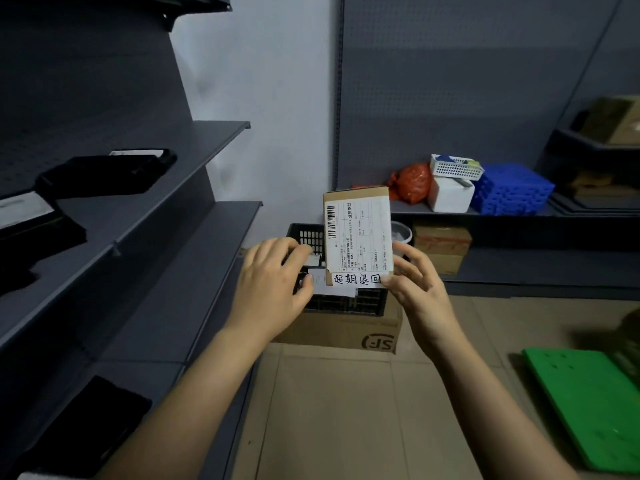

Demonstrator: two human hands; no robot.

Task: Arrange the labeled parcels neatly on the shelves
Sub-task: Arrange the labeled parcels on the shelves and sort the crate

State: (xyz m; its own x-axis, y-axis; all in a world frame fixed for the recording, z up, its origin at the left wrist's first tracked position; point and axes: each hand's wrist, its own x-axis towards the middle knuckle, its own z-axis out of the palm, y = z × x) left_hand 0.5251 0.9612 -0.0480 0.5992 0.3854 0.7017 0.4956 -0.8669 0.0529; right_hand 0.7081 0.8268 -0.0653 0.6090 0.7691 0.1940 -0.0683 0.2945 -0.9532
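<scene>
Item: 1 cardboard parcel (358,233), held upright in mid-air in front of the black crate (306,237), apart from the shelves (194,147) at left. Printed waybill with barcode on its face; white handwritten label (356,279) along the lower edge.
Right hand (419,292): thumb and fingertips grip the parcel's right edge and lower corner.
Left hand (270,282): fingers curled beside the parcel's lower left corner, against a white slip (320,284); whether they pinch it cannot be told.
Crate sits on a cardboard box (339,329) on the floor.
Left shelves: 2 black parcels (104,171) visible, lying flat.
Rear shelf: orange bag (412,181), white basket (455,167), blue crate (512,192).
Floor, right: green board (588,407).
</scene>
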